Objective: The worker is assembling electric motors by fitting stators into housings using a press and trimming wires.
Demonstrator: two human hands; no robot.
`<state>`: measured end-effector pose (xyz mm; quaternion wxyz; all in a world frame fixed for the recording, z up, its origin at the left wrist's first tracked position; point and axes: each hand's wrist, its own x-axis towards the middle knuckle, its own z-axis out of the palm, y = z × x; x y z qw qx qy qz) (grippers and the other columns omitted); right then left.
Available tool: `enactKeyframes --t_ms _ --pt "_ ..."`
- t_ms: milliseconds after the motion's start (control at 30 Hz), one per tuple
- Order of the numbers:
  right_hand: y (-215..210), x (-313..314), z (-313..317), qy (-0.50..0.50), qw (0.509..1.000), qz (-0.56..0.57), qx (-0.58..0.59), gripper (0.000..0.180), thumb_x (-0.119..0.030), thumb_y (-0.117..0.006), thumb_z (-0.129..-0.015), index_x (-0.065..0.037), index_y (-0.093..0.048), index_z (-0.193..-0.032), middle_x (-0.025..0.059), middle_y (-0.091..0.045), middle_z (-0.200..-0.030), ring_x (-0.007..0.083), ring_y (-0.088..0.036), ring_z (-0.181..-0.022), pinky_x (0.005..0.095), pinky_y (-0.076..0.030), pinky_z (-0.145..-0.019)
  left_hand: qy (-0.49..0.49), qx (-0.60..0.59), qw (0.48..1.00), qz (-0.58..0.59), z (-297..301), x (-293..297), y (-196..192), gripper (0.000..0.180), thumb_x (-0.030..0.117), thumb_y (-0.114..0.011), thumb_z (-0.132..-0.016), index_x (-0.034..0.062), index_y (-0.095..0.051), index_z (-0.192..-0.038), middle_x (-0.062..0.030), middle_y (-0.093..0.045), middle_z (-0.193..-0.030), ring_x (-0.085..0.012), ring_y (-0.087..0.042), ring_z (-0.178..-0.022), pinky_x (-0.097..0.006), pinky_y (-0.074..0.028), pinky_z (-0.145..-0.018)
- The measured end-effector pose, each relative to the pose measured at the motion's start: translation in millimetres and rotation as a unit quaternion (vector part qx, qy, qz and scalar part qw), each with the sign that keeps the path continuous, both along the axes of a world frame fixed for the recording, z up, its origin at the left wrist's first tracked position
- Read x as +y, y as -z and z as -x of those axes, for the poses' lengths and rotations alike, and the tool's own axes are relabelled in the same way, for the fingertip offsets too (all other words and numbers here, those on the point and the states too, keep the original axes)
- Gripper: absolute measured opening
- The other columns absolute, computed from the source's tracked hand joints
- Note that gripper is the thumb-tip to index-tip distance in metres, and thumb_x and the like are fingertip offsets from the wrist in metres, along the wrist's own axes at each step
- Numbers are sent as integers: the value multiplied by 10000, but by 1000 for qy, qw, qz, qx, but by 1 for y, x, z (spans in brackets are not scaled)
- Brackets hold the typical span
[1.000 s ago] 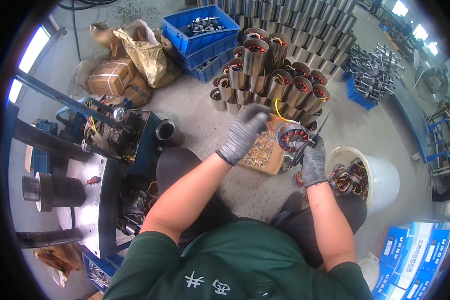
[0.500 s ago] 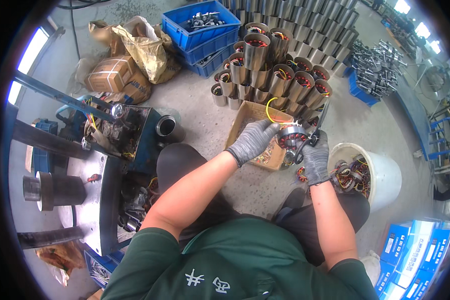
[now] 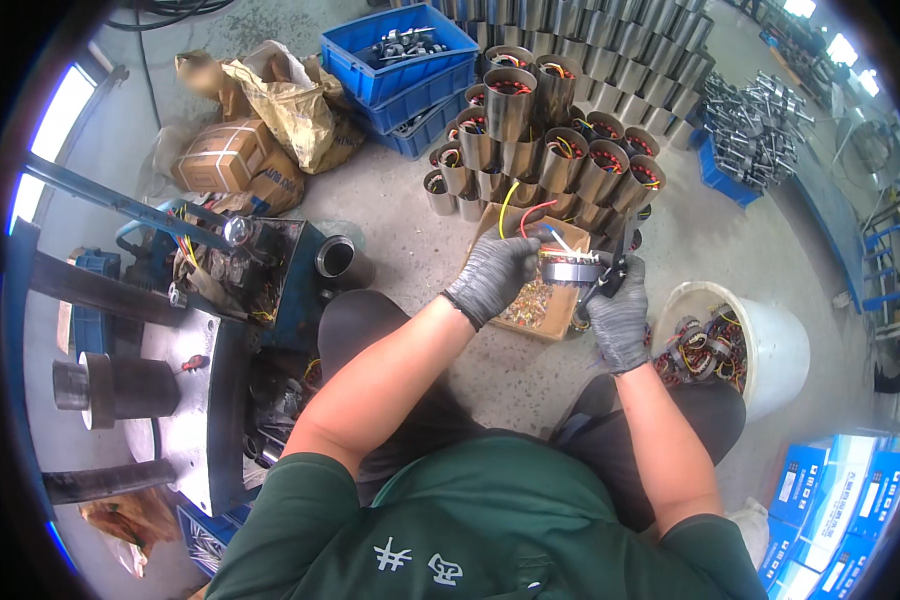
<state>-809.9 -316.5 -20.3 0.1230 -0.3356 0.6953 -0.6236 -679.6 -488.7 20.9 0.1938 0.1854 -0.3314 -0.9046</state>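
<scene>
A motor stator [image 3: 573, 273], a steel ring with red-and-dark windings, is held between my hands over a cardboard box [image 3: 538, 330]. My left hand [image 3: 498, 272], in a grey knit glove, pinches the stator's lead wires at its left side. Yellow and red wire ends [image 3: 508, 207] stick up beyond those fingers, and white-sleeved leads [image 3: 570, 245] rise from the stator's top. Closed at the stator's right side, my gloved right hand [image 3: 620, 315] grips a black-handled tool [image 3: 610, 280] that looks like scissors, its long dark part pointing up. Whether the right fingers also touch the stator is hidden.
Stacked metal cylinders [image 3: 510, 105], several with wound stators inside, stand ahead. At right is a white bucket [image 3: 775, 350] of stators; a press [image 3: 205, 400] stands at left. Blue crates [image 3: 400, 65], a blue bin of metal parts [image 3: 730, 180] and blue-white boxes [image 3: 835, 500] surround me.
The stator has turned from showing its windings to showing its steel side, and shifted slightly left. My left hand has moved a little left and down with the wires; the red end now stands up.
</scene>
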Motion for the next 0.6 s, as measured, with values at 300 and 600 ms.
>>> enactKeyframes --t_ms 300,600 --pt "-31 6 -10 -79 983 -168 -8 424 -88 -788 -783 -65 -578 -1150 94 -653 -1032 173 -626 -943 335 -518 -815 -101 -134 972 163 -49 -13 -98 243 161 -598 -1008 21 -623 -1205 42 -523 -714 -70 -509 -574 -226 -501 -545" --pt "-119 34 0 -14 988 -53 -147 493 -351 -648 -974 -120 -475 -1373 108 -697 -953 8 -396 -517 166 -315 -475 -154 -413 790 426 -241 -101 -36 337 138 -611 -981 -3 -638 -1285 -51 -719 -999 -103 -672 -895 -242 -546 -800"
